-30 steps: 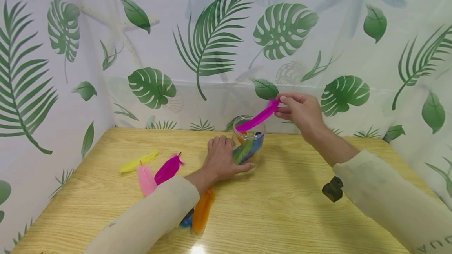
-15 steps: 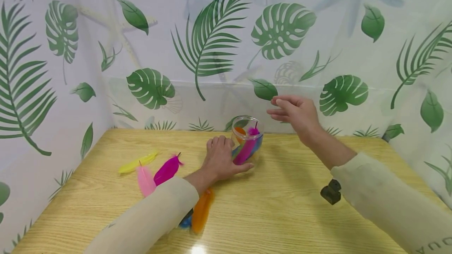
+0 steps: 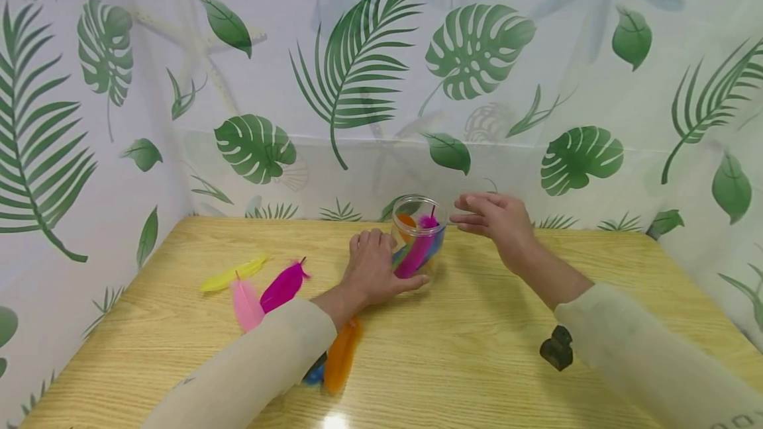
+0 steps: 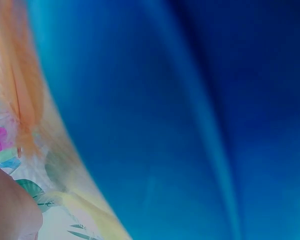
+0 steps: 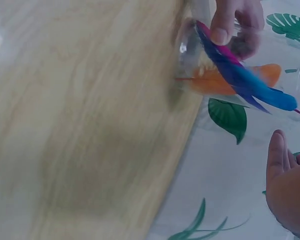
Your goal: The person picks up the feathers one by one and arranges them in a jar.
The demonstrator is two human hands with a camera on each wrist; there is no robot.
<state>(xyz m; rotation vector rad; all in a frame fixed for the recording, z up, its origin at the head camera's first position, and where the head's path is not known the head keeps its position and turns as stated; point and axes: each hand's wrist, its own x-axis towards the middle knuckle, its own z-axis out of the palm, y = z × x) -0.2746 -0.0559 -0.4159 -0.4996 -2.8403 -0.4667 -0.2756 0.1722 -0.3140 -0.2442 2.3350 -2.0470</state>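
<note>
Feathers (image 3: 414,258) in the jar (image 3: 411,233)
My left hand (image 3: 374,267) grips it; my right hand (image 3: 499,222) hovers beside it, fingers loosely straight.

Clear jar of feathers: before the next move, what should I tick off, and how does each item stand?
1. Jar upright on the table, mouth uncovered: ok.
2. Jar steadied: ok; the left grip holds its side.
3. Right grip free: ok; it holds nothing, beside the rim.
4. Magenta feather in the jar sits wholly below the rim: cannot tell; its quill reaches about rim level.
5. Yellow feather on the table in plain view: ok.
6. Blue feather in plain view: not ok; the left sleeve side hides part.
</note>
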